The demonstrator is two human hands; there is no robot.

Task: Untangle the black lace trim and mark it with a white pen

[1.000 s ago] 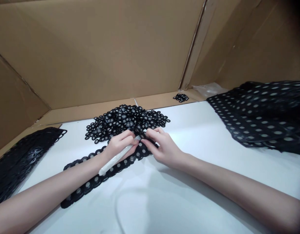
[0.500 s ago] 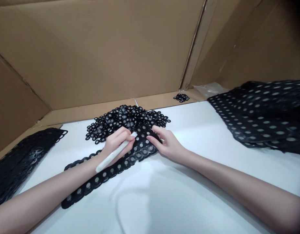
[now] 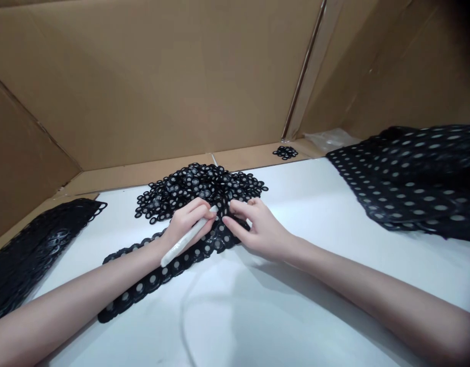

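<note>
My left hand (image 3: 189, 223) is closed around a white pen-like stick (image 3: 183, 243), whose tip points at a black strip of joined rings (image 3: 153, 280). The strip has rows of pale round spots and lies slanted on the white surface under my left wrist. My right hand (image 3: 260, 228) has its thumb and curled fingers around a fold of the strip, close to the stick's tip. The exact contact there is partly hidden by the fingers. Just behind both hands is a heap of small black rings (image 3: 192, 178) with pale centres.
At the left lies a dark stack of black ring sheets (image 3: 40, 244). A large black spotted sheet (image 3: 418, 188) is draped at the right, beside clear plastic (image 3: 330, 138). A small ring cluster (image 3: 285, 152) sits near the back. Cardboard walls (image 3: 162, 86) enclose the white table (image 3: 307, 316).
My right hand has shifted left, closer to the stick's tip, and the strip's fold has moved with it. My left hand and the stick have moved slightly right.
</note>
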